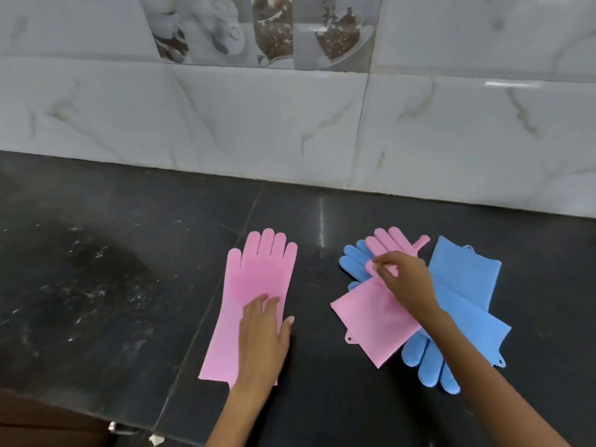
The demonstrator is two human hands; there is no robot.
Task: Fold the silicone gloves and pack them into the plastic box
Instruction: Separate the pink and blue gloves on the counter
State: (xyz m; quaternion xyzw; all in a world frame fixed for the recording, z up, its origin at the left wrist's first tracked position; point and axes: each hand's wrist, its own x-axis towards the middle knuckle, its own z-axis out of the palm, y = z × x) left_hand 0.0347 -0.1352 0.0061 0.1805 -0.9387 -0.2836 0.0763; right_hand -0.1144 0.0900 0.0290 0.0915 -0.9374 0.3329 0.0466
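1. The flat pink glove (258, 285) lies on the dark tabletop (96, 285), fingers toward the tiled wall (258, 124), cuff toward the person.
2. The left hand (263, 330) rests palm-down on the lower half of that glove, fingers spread flat and open, thumb out over its right edge. The forearm runs down out of view and covers part of the cuff.
3. To the right, well apart from the first glove, is a pile: a second pink glove (371, 324) lies slantwise on top of a blue glove (353, 262), whose fingertips show at the pile's upper left.
4. The right hand (403, 279) hovers bent over the pile, thumb and forefinger pinched on the second pink glove near its thumb. The hand and wrist hide the glove's palm.
5. Another blue glove (464, 285) lies farthest right, its cuff toward the wall and its fingers toward the person, partly under the right forearm.
6. The box is out of view.
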